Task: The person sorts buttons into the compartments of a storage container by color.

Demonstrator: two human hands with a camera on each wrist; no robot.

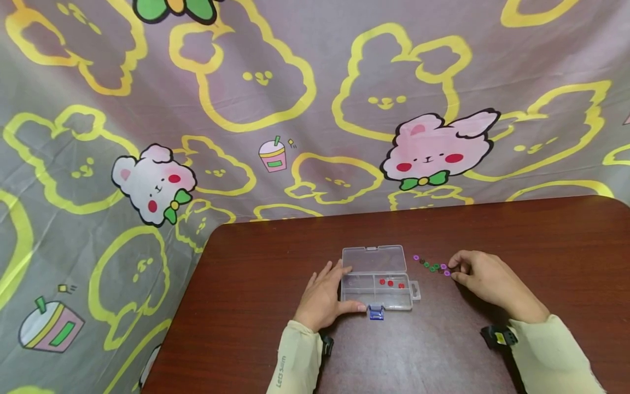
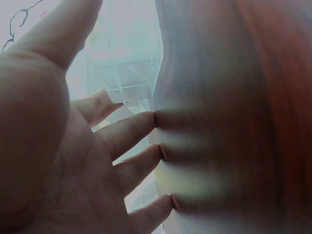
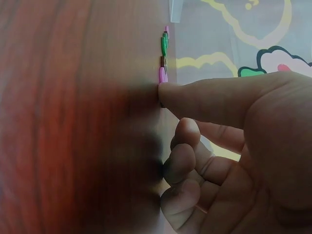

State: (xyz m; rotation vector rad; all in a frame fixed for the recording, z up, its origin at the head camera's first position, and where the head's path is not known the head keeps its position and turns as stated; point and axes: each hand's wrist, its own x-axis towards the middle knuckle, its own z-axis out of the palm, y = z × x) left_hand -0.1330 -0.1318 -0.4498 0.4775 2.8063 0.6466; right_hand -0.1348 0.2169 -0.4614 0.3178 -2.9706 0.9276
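head: high, farther off, looks ahead and down | left wrist: sideways, close to left hand [image 1: 321, 295] | right wrist: sideways, close to right hand [image 1: 484, 276] | head, left wrist: both see clear box [image 1: 394, 298]

The box [image 1: 391, 301] is clear, smooth plastic. From here, the tabletop [image 1: 275, 257] looks like polished, grained wood. The backdrop [image 1: 322, 33] is creased, matt cloth.

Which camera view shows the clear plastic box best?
The head view: nearly the whole box shows from above, lid open, red pieces inside. The left wrist view shows a washed-out part beyond the left hand. The right wrist view has at most a clear sliver at its top edge, too little to identify.
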